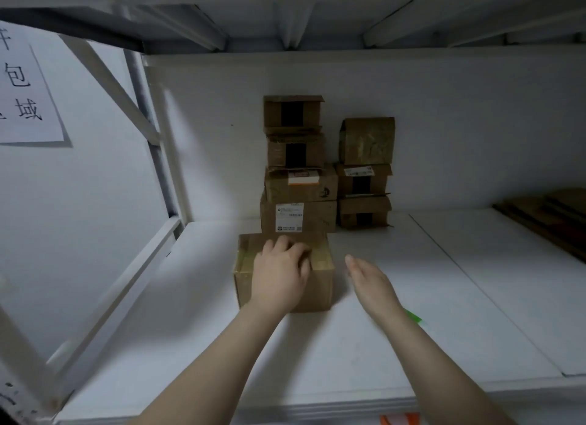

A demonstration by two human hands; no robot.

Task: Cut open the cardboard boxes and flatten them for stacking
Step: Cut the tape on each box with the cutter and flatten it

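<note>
A closed brown cardboard box (318, 289) with tape along its top stands on the white shelf (196, 329) in front of me. My left hand (280, 272) lies on top of the box, fingers curled over its taped top. My right hand (369, 282) hovers just right of the box with straight fingers, holding nothing and apart from the cardboard. A green object (412, 315) lies on the shelf partly hidden under my right forearm; I cannot tell what it is.
Two stacks of sealed boxes stand against the back wall, a tall one (298, 167) right behind the near box and a shorter one (364, 174) to its right. Flattened cardboard (548, 215) lies at the far right. A paper sign (22, 85) hangs at left.
</note>
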